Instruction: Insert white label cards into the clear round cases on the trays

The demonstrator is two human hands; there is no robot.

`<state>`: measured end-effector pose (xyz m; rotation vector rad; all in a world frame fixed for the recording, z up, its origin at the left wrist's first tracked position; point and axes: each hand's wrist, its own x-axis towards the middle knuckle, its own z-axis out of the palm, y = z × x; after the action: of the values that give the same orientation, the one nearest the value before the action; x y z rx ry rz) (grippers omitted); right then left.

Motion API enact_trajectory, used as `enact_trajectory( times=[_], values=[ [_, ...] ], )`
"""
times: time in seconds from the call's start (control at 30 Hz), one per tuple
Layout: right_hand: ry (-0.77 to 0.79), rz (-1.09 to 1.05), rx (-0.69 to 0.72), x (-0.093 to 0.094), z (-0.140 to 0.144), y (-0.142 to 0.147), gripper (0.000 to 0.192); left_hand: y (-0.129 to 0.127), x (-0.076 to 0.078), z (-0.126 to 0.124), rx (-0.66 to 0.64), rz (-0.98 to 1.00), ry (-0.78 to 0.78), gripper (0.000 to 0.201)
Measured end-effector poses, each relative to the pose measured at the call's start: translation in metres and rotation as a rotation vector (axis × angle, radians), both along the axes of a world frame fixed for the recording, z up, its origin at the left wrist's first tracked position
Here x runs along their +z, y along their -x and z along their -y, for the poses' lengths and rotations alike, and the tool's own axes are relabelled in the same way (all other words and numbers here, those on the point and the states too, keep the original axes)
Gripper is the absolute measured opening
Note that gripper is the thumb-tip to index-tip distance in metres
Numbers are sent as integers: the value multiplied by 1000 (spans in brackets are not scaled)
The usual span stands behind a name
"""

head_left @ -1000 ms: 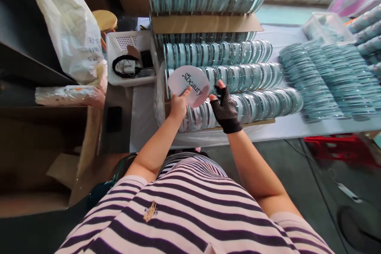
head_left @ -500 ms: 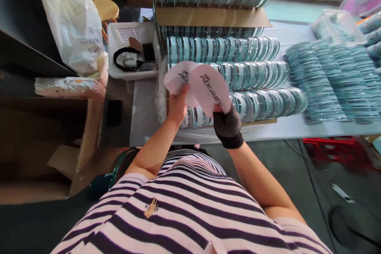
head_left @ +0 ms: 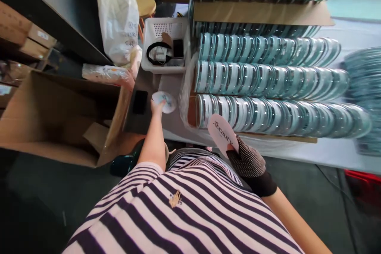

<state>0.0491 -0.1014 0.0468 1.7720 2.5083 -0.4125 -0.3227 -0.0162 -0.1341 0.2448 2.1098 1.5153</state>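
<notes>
My bare left hand (head_left: pixel 156 106) grips the edge of a white round printed card (head_left: pixel 167 103), over the left end of the table, beside a dark phone-like slab (head_left: pixel 140 102). Its print is blurred. In a dark dotted glove with bare fingertips, my right hand (head_left: pixel 248 158) pinches a second round card (head_left: pixel 222 131), tilted, with "beauty" lettering facing up. This card is in front of the nearest row of clear glass discs (head_left: pixel 276 117). Whether either card is a single sheet or several, I cannot tell.
More rows of glass discs (head_left: pixel 268 81) stand on edge behind, with cardboard (head_left: pixel 262 12) under the top ones. A white plastic basket (head_left: pixel 165 69) holds a black band and small items. An open cardboard box (head_left: pixel 18 119) is at the left, near a white bag (head_left: pixel 119 16).
My left hand has moved left and away from my right with its card, from above the glass discs to the table's left end. The camera view has shifted left.
</notes>
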Motion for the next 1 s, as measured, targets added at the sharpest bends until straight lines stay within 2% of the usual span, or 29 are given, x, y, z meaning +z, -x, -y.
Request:
enact_trajectory(
  times=[0.1,0.2,0.3,0.33,0.4,0.5,0.57,0.63,0.7,0.8,0.9,1.0],
  values=[
    [21,-6,-28,1,-1,2,51,-2,-24,30,-15,-44,181,74],
    [34,14,-74,3,0,6,52,-8,-28,42,-26,-84,232,85],
    [42,36,-102,5,1,9,52,-19,-14,39,-37,-233,208,87],
    [49,39,-96,6,2,10,52,-26,-5,35,-49,-280,149,83],
    [65,50,-76,7,2,13,52,-48,19,26,-126,-294,-80,70],
    [68,69,-24,3,-3,21,54,-98,53,14,-407,-54,-510,56],
    [75,62,21,-4,-14,33,56,-133,65,8,-584,129,-634,55],
    [120,73,43,-11,-30,50,57,-159,66,4,-670,183,-643,53],
    [152,86,36,-18,-45,66,56,-173,60,2,-675,155,-608,52],
    [90,19,-17,-22,-55,75,48,-176,52,2,-663,161,-546,53],
    [1,-104,-91,-23,-52,67,36,-172,52,3,-668,189,-533,54],
    [-5,-244,-70,-25,-48,55,27,-171,55,4,-651,205,-551,54]
  ],
)
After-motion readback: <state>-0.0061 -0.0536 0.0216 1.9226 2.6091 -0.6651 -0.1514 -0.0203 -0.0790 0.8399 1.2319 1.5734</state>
